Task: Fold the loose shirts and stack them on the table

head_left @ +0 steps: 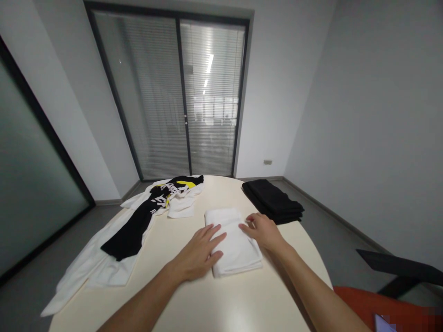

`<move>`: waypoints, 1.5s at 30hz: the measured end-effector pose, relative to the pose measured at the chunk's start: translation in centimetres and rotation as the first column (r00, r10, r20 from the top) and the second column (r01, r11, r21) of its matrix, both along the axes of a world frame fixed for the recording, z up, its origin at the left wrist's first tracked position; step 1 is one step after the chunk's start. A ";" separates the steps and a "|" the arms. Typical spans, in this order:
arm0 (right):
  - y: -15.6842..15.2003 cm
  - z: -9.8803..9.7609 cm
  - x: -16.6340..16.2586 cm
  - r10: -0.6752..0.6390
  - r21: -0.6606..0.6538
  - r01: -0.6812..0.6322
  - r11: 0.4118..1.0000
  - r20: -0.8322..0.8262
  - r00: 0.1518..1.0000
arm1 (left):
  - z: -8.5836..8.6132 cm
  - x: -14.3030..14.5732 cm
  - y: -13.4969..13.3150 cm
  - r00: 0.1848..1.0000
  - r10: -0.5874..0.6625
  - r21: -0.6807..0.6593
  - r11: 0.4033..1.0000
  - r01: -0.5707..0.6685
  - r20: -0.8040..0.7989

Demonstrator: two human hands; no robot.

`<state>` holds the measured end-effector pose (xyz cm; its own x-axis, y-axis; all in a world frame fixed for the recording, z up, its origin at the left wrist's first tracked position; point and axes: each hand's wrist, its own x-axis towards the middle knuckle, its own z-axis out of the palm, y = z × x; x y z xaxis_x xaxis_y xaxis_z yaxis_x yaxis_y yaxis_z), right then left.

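Note:
A folded white garment (232, 244) lies in the middle of the cream table (194, 299). My left hand (199, 251) rests flat on its left edge with the fingers stretched out. On the garment's right edge lies my right hand (263, 230), fingers spread and pressing lightly on the cloth. Neither hand grips anything.
A heap of unfolded clothes (138, 221), white and black with yellow print, lies on the table's left side and hangs over the edge. A stack of folded black clothes (273, 200) sits at the far right. An orange seat (377, 309) is at the lower right.

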<state>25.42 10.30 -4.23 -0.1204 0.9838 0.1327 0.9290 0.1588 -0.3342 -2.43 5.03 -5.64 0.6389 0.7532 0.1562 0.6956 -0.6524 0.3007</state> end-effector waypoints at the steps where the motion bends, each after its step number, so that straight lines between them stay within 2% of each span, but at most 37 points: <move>1: -0.3 0.4 -0.1 -0.054 -0.040 0.053 0.998 -0.013 0.998 | 0.0 -0.1 0.1 1.000 0.013 0.006 1.000 -0.013 -0.006; 3: -0.9 0.8 -0.3 -0.114 -0.139 0.106 0.985 -0.055 0.992 | -0.3 -0.1 0.2 0.999 0.043 -0.001 0.999 -0.043 -0.011; 5: -1.1 0.6 -0.5 -0.115 -0.200 0.092 0.975 -0.108 0.988 | -0.6 0.0 0.2 0.998 0.063 -0.026 0.998 -0.063 -0.012; 11: 0.2 -0.8 -0.7 -0.088 -0.176 0.065 0.982 -0.122 0.989 | -1.1 1.4 0.0 0.993 0.121 -0.041 0.992 -0.121 0.003; 14: 1.2 -1.1 -0.6 -0.068 -0.191 0.023 0.981 -0.231 0.971 | -1.1 1.8 0.2 0.985 0.173 -0.031 0.984 -0.173 0.011; 19: 2.6 -2.3 -1.1 -0.128 -0.277 -0.016 0.961 -0.492 0.861 | -1.1 1.8 0.5 0.981 0.189 -0.026 0.982 -0.188 0.033; 23: 3.8 -2.6 -0.8 -0.065 -0.270 -0.138 0.953 -0.625 0.778 | -1.1 1.7 0.7 0.974 0.222 -0.019 0.975 -0.221 0.052; 26: 4.6 -1.1 0.2 -0.006 -0.234 -0.192 0.953 -0.650 0.760 | -1.3 1.8 0.8 0.957 0.286 -0.024 0.958 -0.285 0.043; 30: 6.2 2.3 1.6 0.104 -0.116 -0.201 0.973 -0.555 0.825 | -1.4 1.9 1.0 0.951 0.308 -0.060 0.950 -0.307 0.001; 33: 7.7 4.7 2.4 0.144 -0.075 -0.202 0.977 -0.468 0.872 | -1.2 1.9 1.0 0.954 0.301 -0.086 0.950 -0.301 -0.012; 38: 11.1 7.2 4.4 0.085 -0.080 -0.132 0.988 -0.432 0.898 | -1.4 1.8 1.1 0.958 0.286 -0.103 0.953 -0.284 0.008; 45: 15.7 10.0 8.7 -0.032 -0.115 -0.033 0.993 -0.517 0.855 | -2.2 1.7 1.4 0.958 0.287 -0.089 0.955 -0.284 0.013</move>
<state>34.10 25.98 5.74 -0.0667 0.9959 0.0619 0.6168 0.0899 -0.7820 -0.77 6.45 -7.82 0.3920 0.9149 0.0962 0.8406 -0.3987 0.3667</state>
